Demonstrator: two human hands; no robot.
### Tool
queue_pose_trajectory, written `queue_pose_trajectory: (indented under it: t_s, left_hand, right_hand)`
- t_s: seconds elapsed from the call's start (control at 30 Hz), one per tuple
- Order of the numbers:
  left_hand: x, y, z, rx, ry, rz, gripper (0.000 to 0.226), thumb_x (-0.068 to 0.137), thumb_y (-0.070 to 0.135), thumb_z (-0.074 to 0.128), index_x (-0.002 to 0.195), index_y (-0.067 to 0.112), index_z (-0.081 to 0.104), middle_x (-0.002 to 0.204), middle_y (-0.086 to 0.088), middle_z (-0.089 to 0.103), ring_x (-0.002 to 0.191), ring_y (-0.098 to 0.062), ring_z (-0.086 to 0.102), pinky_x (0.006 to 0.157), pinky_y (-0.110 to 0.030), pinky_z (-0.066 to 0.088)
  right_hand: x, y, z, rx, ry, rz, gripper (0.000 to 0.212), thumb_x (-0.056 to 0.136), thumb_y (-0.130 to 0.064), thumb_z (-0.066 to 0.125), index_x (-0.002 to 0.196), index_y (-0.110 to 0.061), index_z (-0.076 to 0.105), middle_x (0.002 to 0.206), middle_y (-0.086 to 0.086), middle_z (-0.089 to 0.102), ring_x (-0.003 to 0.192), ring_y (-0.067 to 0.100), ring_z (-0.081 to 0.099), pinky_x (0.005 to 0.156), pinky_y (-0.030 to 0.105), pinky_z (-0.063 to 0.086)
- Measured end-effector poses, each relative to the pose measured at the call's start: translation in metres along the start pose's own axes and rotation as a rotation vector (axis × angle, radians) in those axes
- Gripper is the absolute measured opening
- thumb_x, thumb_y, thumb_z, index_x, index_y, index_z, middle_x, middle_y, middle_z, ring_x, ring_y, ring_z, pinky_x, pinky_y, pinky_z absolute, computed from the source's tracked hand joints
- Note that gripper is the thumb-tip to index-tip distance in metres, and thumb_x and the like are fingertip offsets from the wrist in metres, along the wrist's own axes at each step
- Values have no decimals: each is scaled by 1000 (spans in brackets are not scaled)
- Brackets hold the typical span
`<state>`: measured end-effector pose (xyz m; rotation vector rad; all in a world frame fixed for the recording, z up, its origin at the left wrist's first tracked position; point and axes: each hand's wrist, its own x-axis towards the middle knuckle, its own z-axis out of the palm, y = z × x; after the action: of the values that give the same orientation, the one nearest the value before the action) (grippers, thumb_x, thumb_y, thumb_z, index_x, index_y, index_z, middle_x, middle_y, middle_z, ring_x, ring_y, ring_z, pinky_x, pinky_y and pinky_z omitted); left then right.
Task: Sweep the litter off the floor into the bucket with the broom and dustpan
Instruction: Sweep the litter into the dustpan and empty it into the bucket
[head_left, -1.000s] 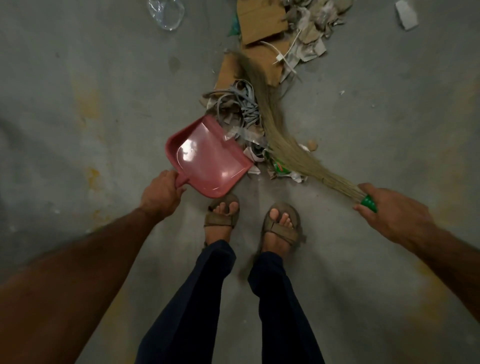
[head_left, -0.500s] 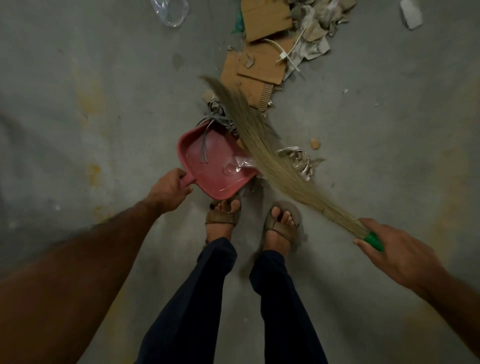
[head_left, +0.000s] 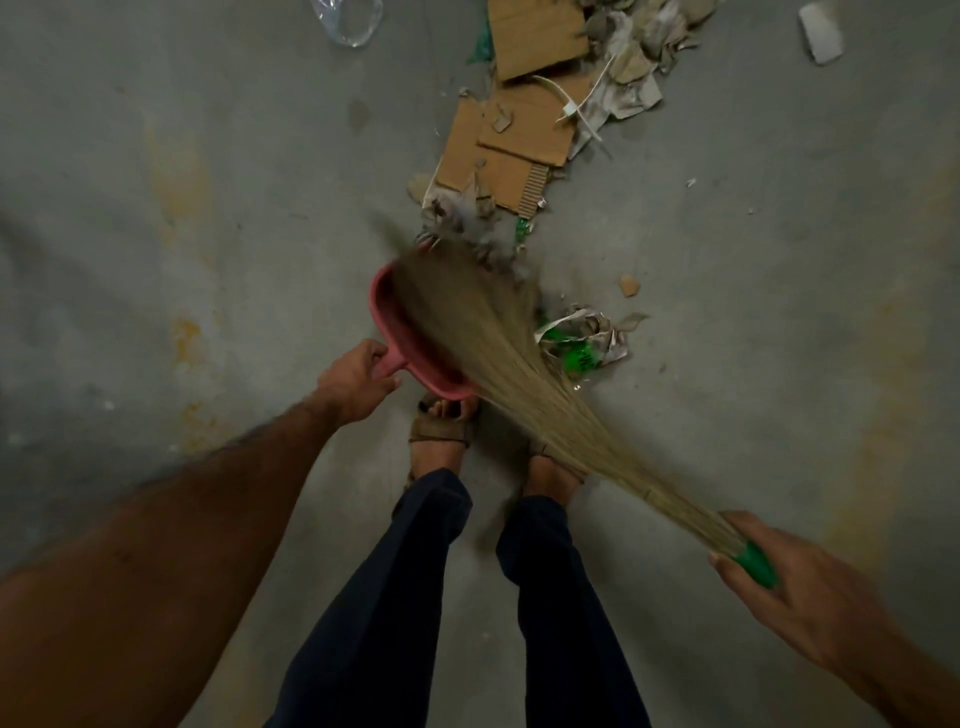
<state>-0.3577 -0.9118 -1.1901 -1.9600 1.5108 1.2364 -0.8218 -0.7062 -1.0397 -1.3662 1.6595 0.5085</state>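
My left hand (head_left: 356, 382) grips the handle of a red dustpan (head_left: 397, 332) that sits on the floor just ahead of my left foot. My right hand (head_left: 795, 587) holds the green handle of a straw broom (head_left: 498, 358). Its blurred bristles lie across the dustpan and hide most of the pan's inside. Beyond the pan lies a trail of litter: cardboard pieces (head_left: 514, 140), torn grey paper (head_left: 628, 78), small scraps (head_left: 478, 228). A crumpled green and white wrapper (head_left: 582, 343) lies right of the broom. No bucket is in view.
A clear plastic bag (head_left: 348, 21) lies at the top left and a white scrap (head_left: 821, 31) at the top right. A small brown chip (head_left: 629, 285) lies apart. My sandalled feet (head_left: 441, 426) stand right behind the dustpan. The bare grey concrete floor (head_left: 156, 208) spreads on both sides.
The broom has swept left and toward me, from beside the pan to over it. The grey strips and plastic seen in the pan are now hidden by bristles. My right hand dropped lower.
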Motion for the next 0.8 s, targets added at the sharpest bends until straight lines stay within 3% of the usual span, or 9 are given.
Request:
queue_pose_trajectory:
  t_s: [0.2,0.37,0.47,0.53,0.6,0.67,0.73,0.8]
  left_hand:
    - [3,-1,4,110,-7,15,40,85,39,68,119,27,50,111,0,63,100,-25,60,91,-41,48]
    - [8,3,8,-118,2,-33,46,87,28,68,127,13,50,117,-11,61,103,-32,61,91,-43,52]
    - [8,13,6,-190,17,-9,44,87,21,67,126,8,49,111,-12,62,89,-28,64,79,-39,54]
    - [7,18,4,-201,9,-27,43,88,22,66,126,10,50,101,-6,62,73,-18,61,65,-33,54]
    - [8,22,1,-168,13,-42,40,89,25,65,124,14,50,93,2,59,70,-11,58,55,-27,47]
    - [9,25,-2,-130,20,-31,38,90,26,63,124,14,52,95,2,61,78,-15,61,61,-26,47]
    - [10,28,-4,-89,42,13,34,90,26,62,121,13,54,104,-4,64,88,-23,62,73,-30,48]
    - [11,29,-4,-46,84,58,29,90,27,61,116,14,56,105,-5,63,88,-21,59,75,-31,44]
  right_hand:
    - [-9,-1,-8,-40,-41,-65,42,90,-57,51,130,-48,45,101,-23,60,85,6,64,68,28,52]
    - [-28,-3,-17,116,71,15,32,89,-51,58,117,-55,44,82,-18,63,67,4,62,58,29,52]
    - [-30,-3,-18,207,160,93,27,88,-51,57,113,-50,48,74,-12,64,60,5,63,55,31,52]
    - [-27,-4,-19,230,201,128,24,88,-54,55,112,-49,50,71,-11,64,57,6,63,53,30,53]
    - [-21,-6,-21,244,254,176,23,89,-55,55,110,-47,51,70,-12,63,57,6,62,51,30,52]
    - [-12,-11,-25,246,305,223,26,89,-57,53,110,-43,49,67,-10,61,54,7,60,51,34,52]
    - [2,-17,-31,238,367,262,34,88,-60,49,114,-38,49,68,-7,61,57,20,61,53,38,52]
    - [21,-20,-42,209,419,268,44,89,-59,48,122,-30,46,76,2,62,64,30,61,57,39,52]
